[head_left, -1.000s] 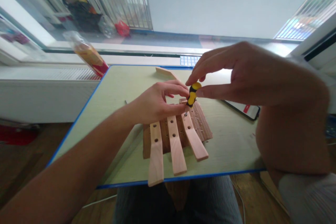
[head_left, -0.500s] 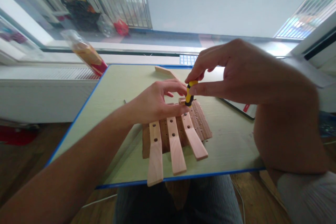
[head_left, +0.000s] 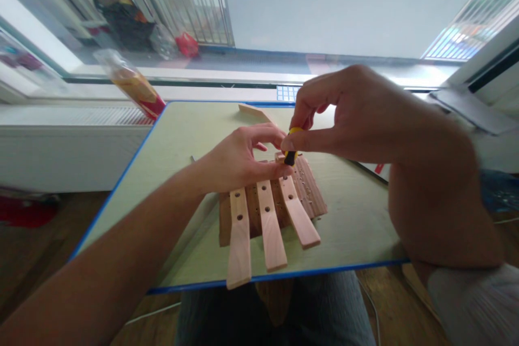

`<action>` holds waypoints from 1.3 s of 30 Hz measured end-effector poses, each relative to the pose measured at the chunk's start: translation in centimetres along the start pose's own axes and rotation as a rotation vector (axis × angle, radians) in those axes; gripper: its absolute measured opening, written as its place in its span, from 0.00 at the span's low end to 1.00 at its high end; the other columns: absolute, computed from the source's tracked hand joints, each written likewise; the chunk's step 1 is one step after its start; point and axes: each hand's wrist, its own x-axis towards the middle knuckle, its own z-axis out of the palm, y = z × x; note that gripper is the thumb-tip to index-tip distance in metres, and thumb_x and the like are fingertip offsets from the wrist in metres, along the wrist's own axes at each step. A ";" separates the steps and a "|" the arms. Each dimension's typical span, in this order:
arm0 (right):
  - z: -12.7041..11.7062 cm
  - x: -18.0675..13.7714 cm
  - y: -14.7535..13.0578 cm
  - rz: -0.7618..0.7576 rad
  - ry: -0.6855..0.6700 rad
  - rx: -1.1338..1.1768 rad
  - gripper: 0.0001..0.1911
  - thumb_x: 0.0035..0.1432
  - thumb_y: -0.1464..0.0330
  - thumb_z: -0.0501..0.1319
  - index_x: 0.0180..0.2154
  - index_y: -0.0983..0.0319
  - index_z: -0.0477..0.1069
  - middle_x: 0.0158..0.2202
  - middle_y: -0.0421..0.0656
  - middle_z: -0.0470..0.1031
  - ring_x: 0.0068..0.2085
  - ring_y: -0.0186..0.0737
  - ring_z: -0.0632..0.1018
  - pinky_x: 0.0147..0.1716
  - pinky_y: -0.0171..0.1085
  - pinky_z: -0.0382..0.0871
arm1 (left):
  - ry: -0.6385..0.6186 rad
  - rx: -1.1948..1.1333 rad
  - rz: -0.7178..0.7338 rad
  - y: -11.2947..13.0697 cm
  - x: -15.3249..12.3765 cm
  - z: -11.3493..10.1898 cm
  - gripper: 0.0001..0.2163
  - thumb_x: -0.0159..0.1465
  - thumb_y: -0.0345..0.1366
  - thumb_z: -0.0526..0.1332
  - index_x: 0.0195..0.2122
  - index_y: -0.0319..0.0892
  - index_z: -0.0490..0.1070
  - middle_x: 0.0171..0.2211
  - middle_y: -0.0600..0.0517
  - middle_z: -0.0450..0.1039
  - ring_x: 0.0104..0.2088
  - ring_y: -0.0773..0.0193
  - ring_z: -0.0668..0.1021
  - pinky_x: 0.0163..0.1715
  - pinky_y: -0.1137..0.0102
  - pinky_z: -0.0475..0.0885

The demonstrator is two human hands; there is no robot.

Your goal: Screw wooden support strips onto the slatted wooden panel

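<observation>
A brown wooden board with rows of holes (head_left: 310, 189) lies on the green table (head_left: 190, 130). Three pale wooden slats (head_left: 270, 224) lie across it and stick out toward me. My right hand (head_left: 357, 113) pinches the top of a small yellow and black screwdriver (head_left: 291, 152), which stands upright on the rightmost slat (head_left: 298, 213). My left hand (head_left: 239, 159) rests on the far ends of the slats, its fingertips pressed beside the screwdriver's tip.
A loose wooden slat (head_left: 253, 112) lies at the table's far edge. A phone (head_left: 375, 170) lies to the right, partly behind my right arm. A plastic bottle (head_left: 132, 84) leans by the window sill at the left. The table has a blue rim.
My right hand has sunk a little and its fingers have shifted round the screwdriver handle, so less yellow shows. The left hand and the slats have stayed put.
</observation>
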 end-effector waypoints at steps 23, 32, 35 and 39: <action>-0.8 0.1 1.1 -0.012 -0.033 0.116 0.09 0.62 0.55 0.73 0.38 0.52 0.85 0.36 0.41 0.86 0.34 0.44 0.80 0.33 0.46 0.72 | 0.042 0.055 0.068 0.4 0.0 -0.1 0.11 0.65 0.44 0.76 0.44 0.45 0.86 0.45 0.50 0.85 0.48 0.55 0.82 0.52 0.61 0.74; -1.3 -0.4 0.5 -0.114 -0.127 0.152 0.10 0.65 0.68 0.69 0.46 0.53 0.87 0.47 0.40 0.89 0.46 0.46 0.85 0.48 0.45 0.77 | 0.030 0.050 0.056 0.3 0.1 -0.1 0.11 0.65 0.47 0.76 0.42 0.46 0.87 0.46 0.49 0.86 0.47 0.55 0.83 0.52 0.60 0.74; -0.9 -0.2 0.7 -0.124 -0.079 0.137 0.08 0.64 0.69 0.69 0.44 0.57 0.86 0.44 0.41 0.89 0.42 0.44 0.85 0.43 0.44 0.76 | 0.022 0.057 0.067 0.3 0.1 -0.1 0.11 0.66 0.46 0.75 0.42 0.45 0.86 0.47 0.49 0.86 0.48 0.54 0.83 0.53 0.60 0.75; -0.7 -0.2 0.7 -0.120 -0.069 0.128 0.05 0.64 0.68 0.69 0.39 0.56 0.86 0.41 0.40 0.89 0.40 0.43 0.84 0.40 0.44 0.75 | 0.025 0.057 0.065 0.4 0.0 -0.2 0.12 0.65 0.46 0.74 0.42 0.43 0.85 0.46 0.47 0.86 0.48 0.52 0.83 0.52 0.58 0.76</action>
